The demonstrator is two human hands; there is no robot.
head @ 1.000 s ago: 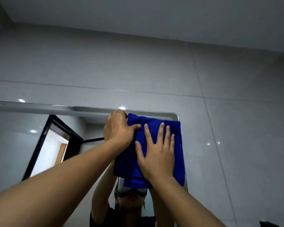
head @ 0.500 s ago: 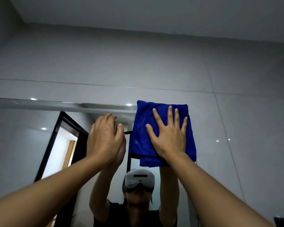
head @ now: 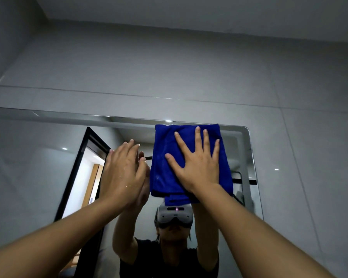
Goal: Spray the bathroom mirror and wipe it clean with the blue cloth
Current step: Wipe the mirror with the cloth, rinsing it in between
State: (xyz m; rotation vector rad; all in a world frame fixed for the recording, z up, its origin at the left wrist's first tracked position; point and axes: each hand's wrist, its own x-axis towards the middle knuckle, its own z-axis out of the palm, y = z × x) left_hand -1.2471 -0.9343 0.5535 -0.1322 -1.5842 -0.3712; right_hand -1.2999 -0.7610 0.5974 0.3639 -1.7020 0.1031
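The folded blue cloth (head: 165,169) lies flat against the bathroom mirror (head: 38,167), close under the mirror's top edge and near its right side. My right hand (head: 197,167) presses on the cloth with its fingers spread and straight. My left hand (head: 125,173) is raised just left of the cloth with straight fingers, at or just off the glass, and holds nothing. Water drops show on the backs of both hands. No spray bottle is in view.
The mirror's rounded top right corner (head: 246,130) meets the grey tiled wall (head: 299,157). The glass reflects a dark door frame (head: 78,167) at the left, and a person with a headset beneath the cloth.
My left hand has let go of the cloth's top left corner and moved left with its fingers opened. My right hand slid the cloth up against the mirror's top edge.
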